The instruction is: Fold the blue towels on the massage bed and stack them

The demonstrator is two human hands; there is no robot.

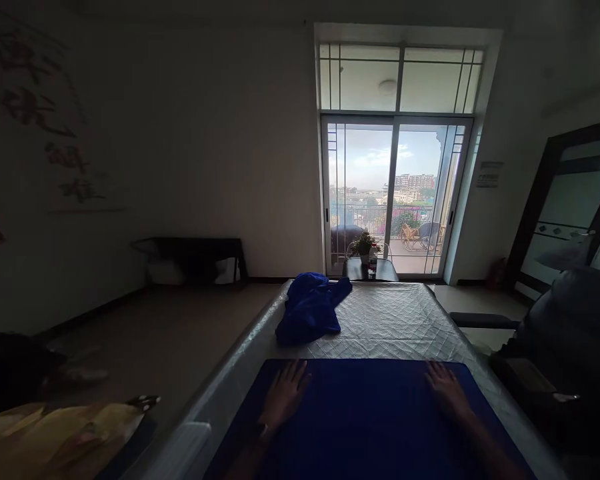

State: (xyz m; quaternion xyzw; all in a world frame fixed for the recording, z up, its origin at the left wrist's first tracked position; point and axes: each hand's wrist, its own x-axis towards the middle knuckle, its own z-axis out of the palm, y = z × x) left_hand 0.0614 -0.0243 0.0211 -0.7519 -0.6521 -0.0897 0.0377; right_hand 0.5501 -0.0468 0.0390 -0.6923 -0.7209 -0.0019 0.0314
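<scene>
A dark blue cloth lies spread flat over the near part of a table with a shiny, quilted-looking cover. On the cloth's left side, close to its far edge, my left hand rests palm down with its fingers stretched out. My right hand lies flat near the far right corner, fingers spread. Neither hand grips anything. Beyond the flat cloth, a crumpled bright blue cloth sits in a heap at the far left of the table.
Past the table's far end, a small dark table holds a potted plant and a bottle before a sliding glass door. Yellowish fabric lies at lower left. A bulky dark shape stands close on the right.
</scene>
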